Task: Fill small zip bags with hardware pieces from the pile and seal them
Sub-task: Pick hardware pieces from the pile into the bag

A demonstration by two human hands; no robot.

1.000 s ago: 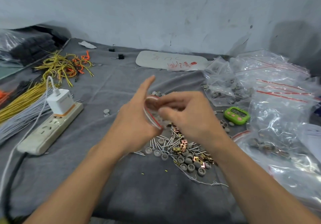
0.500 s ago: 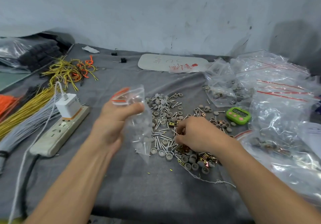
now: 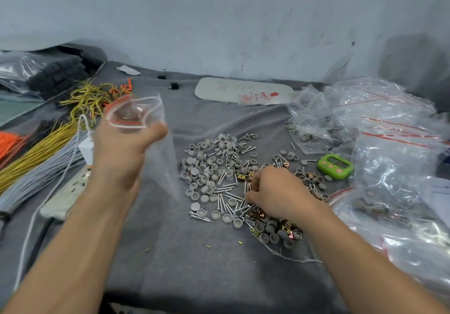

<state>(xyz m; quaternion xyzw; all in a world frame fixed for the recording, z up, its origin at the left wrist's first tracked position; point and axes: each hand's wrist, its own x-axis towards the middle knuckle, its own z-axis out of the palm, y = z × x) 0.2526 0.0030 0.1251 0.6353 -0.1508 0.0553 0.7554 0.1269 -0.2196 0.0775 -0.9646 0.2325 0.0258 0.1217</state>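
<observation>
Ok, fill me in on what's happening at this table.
A person is bagging hardware. The left hand holds a small zip bag up by its open mouth, above the grey cloth; the bag looks empty. The right hand is down in the pile of screws, grey caps and brass clips, fingers curled among the pieces; what it has gripped is hidden. Filled bags lie at the right, with a green timer beside them.
</observation>
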